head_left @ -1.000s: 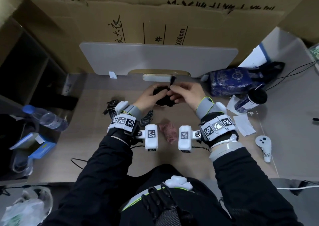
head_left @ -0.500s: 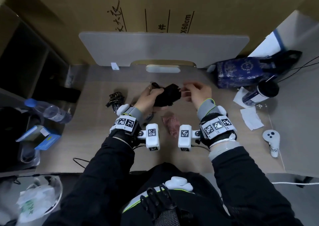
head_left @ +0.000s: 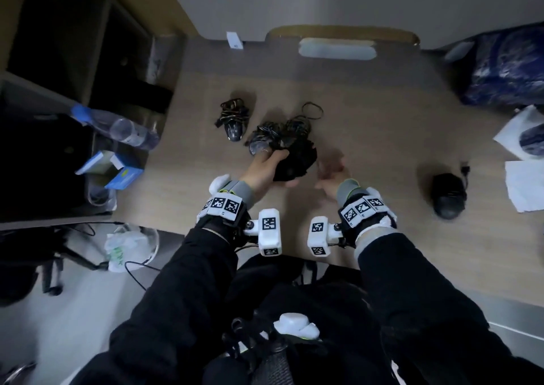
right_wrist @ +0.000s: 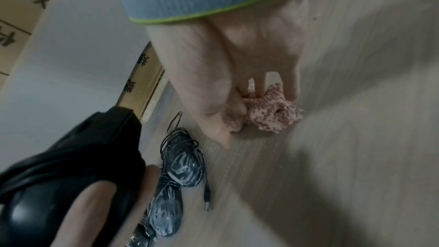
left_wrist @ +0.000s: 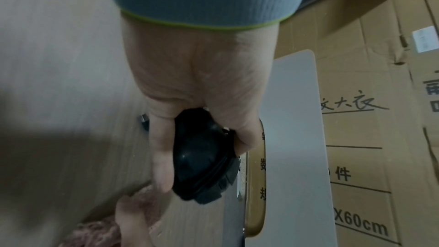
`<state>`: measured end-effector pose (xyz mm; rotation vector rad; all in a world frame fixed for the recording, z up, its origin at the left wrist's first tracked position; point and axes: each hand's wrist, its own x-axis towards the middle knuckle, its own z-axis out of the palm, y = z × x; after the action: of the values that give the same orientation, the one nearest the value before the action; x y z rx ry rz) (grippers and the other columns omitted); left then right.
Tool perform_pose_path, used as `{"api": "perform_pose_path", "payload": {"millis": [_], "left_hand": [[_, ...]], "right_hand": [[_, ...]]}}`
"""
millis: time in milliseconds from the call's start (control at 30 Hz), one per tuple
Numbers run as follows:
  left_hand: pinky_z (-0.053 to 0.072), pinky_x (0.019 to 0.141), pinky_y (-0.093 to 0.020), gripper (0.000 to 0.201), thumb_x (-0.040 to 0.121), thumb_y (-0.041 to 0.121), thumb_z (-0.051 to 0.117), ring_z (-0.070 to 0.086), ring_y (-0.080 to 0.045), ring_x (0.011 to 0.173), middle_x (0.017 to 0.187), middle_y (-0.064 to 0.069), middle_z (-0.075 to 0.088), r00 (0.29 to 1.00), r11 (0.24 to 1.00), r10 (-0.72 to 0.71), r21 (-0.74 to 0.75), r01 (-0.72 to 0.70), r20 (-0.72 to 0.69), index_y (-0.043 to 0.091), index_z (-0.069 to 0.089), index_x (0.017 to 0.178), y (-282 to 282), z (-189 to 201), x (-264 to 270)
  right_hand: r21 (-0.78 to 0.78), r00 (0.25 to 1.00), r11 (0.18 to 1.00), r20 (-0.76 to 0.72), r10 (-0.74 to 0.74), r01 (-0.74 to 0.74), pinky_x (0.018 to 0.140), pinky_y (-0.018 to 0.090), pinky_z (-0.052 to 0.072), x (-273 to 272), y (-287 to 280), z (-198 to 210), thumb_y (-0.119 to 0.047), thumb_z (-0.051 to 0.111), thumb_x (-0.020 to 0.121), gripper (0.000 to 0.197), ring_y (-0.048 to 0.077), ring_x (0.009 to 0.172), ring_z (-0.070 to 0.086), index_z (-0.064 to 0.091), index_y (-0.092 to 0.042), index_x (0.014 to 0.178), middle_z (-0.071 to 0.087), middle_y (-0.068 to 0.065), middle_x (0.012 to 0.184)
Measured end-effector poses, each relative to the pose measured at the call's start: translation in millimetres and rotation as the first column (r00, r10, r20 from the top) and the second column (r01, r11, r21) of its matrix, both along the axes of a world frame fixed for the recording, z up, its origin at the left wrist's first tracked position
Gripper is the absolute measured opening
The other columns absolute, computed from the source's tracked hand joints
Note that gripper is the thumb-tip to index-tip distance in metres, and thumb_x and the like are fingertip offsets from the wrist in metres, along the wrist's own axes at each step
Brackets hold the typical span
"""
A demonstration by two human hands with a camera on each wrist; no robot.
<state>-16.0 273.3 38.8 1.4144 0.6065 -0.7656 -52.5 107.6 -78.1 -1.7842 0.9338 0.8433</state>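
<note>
My left hand (head_left: 265,167) grips a black bundle (head_left: 295,161), a glossy black mouse partly wrapped in black fabric (left_wrist: 202,157), just above the wooden table (head_left: 368,114). My right hand (head_left: 329,178) is down on the table right of it, blurred in the head view. In the right wrist view its fingers (right_wrist: 261,85) and thumb curl onto a pink fuzzy cloth (right_wrist: 273,115) lying on the table. The left hand's bundle (right_wrist: 71,157) shows at the lower left of that view.
Cable-wrapped mice lie beyond my left hand (head_left: 232,120) (head_left: 265,142). Another black mouse (head_left: 449,196) lies to the right, with papers (head_left: 524,184) and a blue bag (head_left: 500,67) beyond. A white board (left_wrist: 297,138) and cardboard stand behind. A shelf with a water bottle (head_left: 123,128) is on the left.
The head view has tipped downward. My right hand let go of the black bundle and dropped onto the pink cloth. My left hand kept the bundle and drew it nearer.
</note>
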Motion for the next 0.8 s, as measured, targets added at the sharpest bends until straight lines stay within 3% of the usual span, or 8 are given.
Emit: {"api": "perform_pose_path", "payload": {"millis": [100,200,300,400,500,633,700,800], "left_hand": [[0.061,0.075,-0.052,0.009,0.101,0.011,0.054,0.069,-0.032,0.089,0.110,-0.018,0.061,0.999,0.999,-0.045,-0.018,0.045,-0.011,0.008,0.051,0.109,3.8,-1.0,-1.9],[0.063,0.061,-0.044,0.011,0.102,0.012,0.051,0.068,-0.029,0.089,0.109,-0.016,0.060,0.995,0.995,-0.097,-0.016,0.097,0.015,0.011,0.052,0.112,1.0,5.6,0.1],[0.059,0.049,-0.033,0.016,0.102,0.014,0.050,0.065,-0.016,0.074,0.102,-0.010,0.057,0.978,0.977,-0.200,0.089,0.194,0.064,0.007,0.052,0.116,-7.6,15.5,2.8],[0.058,0.063,-0.029,0.033,0.098,0.026,0.056,0.067,-0.016,0.082,0.107,-0.016,0.063,0.918,0.917,-0.366,0.230,0.327,0.155,-0.001,0.056,0.117,-11.7,20.6,8.1],[0.056,0.089,-0.051,0.047,0.088,0.046,0.058,0.064,-0.036,0.106,0.114,-0.016,0.065,0.851,0.862,-0.488,0.262,0.434,0.195,0.007,0.059,0.113,-21.9,33.1,11.9],[0.047,0.069,-0.025,0.030,0.099,0.032,0.047,0.062,-0.025,0.093,0.097,-0.011,0.065,0.776,0.852,-0.521,0.268,0.449,0.357,0.007,0.061,0.099,-38.3,49.9,19.8],[0.046,0.069,-0.031,0.036,0.093,0.036,0.047,0.060,-0.025,0.081,0.086,-0.015,0.065,0.753,0.859,-0.511,0.276,0.431,0.415,0.004,0.062,0.087,-40.3,53.8,21.3],[0.056,0.065,-0.055,0.061,0.083,0.051,0.048,0.067,-0.046,0.071,0.081,-0.033,0.067,0.731,0.859,-0.511,0.231,0.457,0.453,-0.008,0.061,0.087,-45.0,46.3,24.3]], "right_hand": [[0.022,0.990,0.993,-0.076,0.117,-0.115,0.108,0.033,0.042,1.7,-6.7,-18.1,-0.030,0.085,0.062,0.091,0.022,0.124,0.054,0.047,-0.016,0.143,0.056,0.001,0.124],[-0.018,0.998,0.998,0.005,-0.062,0.062,0.098,0.027,0.044,5.1,-19.6,23.3,-0.037,0.072,0.084,0.063,0.023,0.115,0.057,0.052,-0.011,0.137,0.058,-0.003,0.123],[0.037,0.855,0.916,0.347,-0.386,0.399,0.066,0.014,0.046,-1.6,-39.2,64.7,-0.027,0.077,0.081,0.035,0.020,0.085,0.064,0.073,-0.009,0.110,0.070,0.002,0.092],[0.287,0.669,0.829,0.491,-0.558,0.481,0.077,0.027,0.054,6.0,-44.5,105.9,-0.010,0.078,0.077,0.028,0.019,0.076,0.065,0.071,-0.007,0.104,0.071,0.008,0.086],[0.280,0.730,0.945,0.610,-0.309,0.167,0.079,0.017,0.053,13.7,-40.6,148.9,-0.004,0.074,0.082,0.039,0.010,0.084,0.068,0.065,-0.016,0.118,0.071,0.005,0.099],[0.005,0.734,1.000,0.679,-0.002,-0.002,0.097,0.036,0.049,15.8,-25.8,158.1,-0.023,0.075,0.085,0.039,0.024,0.107,0.062,0.065,-0.013,0.121,0.065,0.009,0.118],[-0.025,0.749,1.000,0.663,0.009,0.010,0.100,0.037,0.046,16.8,-25.6,167.9,-0.037,0.073,0.085,0.040,0.025,0.113,0.060,0.065,-0.015,0.117,0.064,0.007,0.120],[-0.067,0.746,0.994,0.666,-0.022,0.090,0.081,0.018,0.041,23.2,-34.5,181.8,-0.029,0.064,0.094,0.033,0.020,0.100,0.061,0.066,-0.006,0.118,0.066,0.008,0.109]]}}
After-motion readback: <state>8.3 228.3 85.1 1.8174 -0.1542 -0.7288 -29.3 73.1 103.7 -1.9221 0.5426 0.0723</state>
